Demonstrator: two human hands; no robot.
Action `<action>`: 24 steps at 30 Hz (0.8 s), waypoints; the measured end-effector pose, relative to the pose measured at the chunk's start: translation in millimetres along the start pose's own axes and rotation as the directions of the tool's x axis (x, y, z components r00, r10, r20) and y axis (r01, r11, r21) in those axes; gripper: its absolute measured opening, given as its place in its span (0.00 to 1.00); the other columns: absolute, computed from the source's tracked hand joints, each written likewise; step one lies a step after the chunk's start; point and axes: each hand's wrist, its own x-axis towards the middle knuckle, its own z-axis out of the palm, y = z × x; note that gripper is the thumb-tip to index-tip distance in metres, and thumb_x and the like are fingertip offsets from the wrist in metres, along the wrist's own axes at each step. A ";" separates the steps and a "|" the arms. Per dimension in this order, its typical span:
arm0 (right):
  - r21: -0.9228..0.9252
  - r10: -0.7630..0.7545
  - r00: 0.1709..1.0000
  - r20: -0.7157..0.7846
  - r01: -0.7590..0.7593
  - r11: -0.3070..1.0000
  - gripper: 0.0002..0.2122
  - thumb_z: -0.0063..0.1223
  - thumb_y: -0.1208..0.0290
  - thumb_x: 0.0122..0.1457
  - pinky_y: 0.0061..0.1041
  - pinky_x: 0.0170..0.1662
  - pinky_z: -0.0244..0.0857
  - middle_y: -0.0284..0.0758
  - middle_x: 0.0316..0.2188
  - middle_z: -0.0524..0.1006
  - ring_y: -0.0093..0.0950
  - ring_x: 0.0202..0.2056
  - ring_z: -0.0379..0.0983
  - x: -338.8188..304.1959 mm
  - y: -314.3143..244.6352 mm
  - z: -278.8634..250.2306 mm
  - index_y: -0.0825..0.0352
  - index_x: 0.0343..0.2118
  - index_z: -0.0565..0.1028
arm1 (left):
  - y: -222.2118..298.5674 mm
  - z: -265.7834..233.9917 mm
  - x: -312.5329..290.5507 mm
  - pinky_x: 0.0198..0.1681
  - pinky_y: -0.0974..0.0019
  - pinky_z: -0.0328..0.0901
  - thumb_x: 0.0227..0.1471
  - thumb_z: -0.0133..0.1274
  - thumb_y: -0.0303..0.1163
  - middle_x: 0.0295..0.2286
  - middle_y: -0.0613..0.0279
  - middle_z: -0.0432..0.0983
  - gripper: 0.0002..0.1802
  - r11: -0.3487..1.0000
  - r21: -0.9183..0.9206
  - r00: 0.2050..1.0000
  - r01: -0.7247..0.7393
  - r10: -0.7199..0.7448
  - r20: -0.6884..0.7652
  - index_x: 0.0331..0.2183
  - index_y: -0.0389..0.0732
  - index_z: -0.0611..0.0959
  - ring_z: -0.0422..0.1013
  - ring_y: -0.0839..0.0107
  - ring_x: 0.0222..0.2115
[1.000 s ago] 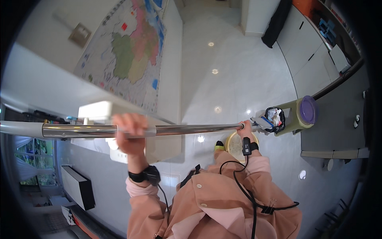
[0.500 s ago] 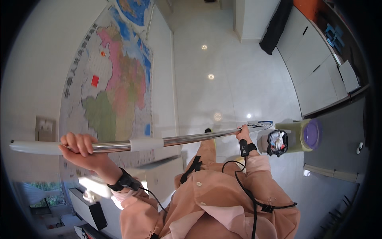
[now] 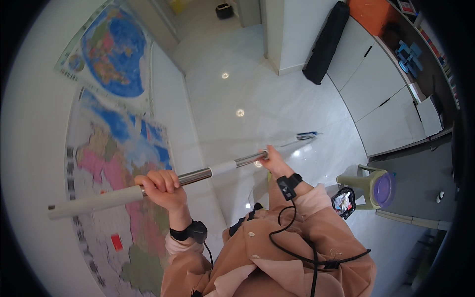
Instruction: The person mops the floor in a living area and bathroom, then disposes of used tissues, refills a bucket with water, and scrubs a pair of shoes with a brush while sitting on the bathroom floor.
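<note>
A long mop [image 3: 223, 169] with a shiny metal pole and white sleeves runs across in front of me, tilted. Its white grip end sticks out at the left, by the wall. The blue-and-white mop head [image 3: 307, 135] is small and distant, low at the floor to the right of centre. My left hand [image 3: 162, 189] is wrapped round the pole just beside the white grip. Farther down the pole, my right hand [image 3: 272, 161] is closed round the metal. Both wrists carry black bands with cables.
Maps [image 3: 115, 54] cover the left wall. At right stand white cabinets [image 3: 378, 89], a black long bag [image 3: 327, 42], a green stool [image 3: 357, 184] with a purple top, and a bin [image 3: 343, 202] lined in black. Shiny tiled floor [image 3: 267, 106] stretches ahead.
The view has turned and shifted forward. My left hand and the grip end have moved right. The mop head now shows away from the bin and stool, farther ahead. Both hands keep hold.
</note>
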 end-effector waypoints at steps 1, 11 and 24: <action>-0.081 -0.004 0.999 0.052 0.008 0.997 0.11 0.40 0.67 0.59 0.31 0.35 0.67 0.39 0.34 0.69 0.32 0.36 0.69 1.1 -4.3 31.8 0.67 0.41 0.63 | -21.6 8.2 12.5 0.12 0.77 0.51 0.60 0.34 0.35 0.12 0.73 0.49 0.13 1.000 -0.004 0.999 0.002 -0.002 0.043 0.23 0.49 0.59 0.48 0.83 0.09; -0.243 0.197 0.945 0.260 -0.133 0.961 0.12 0.45 0.65 0.57 0.31 0.38 0.68 0.36 0.35 0.70 0.31 0.35 0.70 102.4 -43.2 288.6 0.64 0.41 0.63 | -175.2 58.5 158.7 0.33 0.65 0.61 0.53 0.46 0.29 0.18 0.67 0.60 0.10 0.932 0.349 0.965 -0.101 0.006 0.263 0.26 0.44 0.62 0.60 0.75 0.21; -0.425 0.149 0.400 0.904 0.818 0.387 0.34 0.49 0.53 0.54 0.32 0.57 0.49 0.41 0.55 0.60 0.33 0.56 0.56 186.2 -230.7 561.9 0.64 0.59 0.52 | -419.8 68.5 389.1 0.29 0.72 0.60 0.51 0.48 0.24 0.23 0.65 0.66 0.08 0.850 0.525 0.945 -0.045 -0.134 0.297 0.23 0.41 0.66 0.61 0.79 0.24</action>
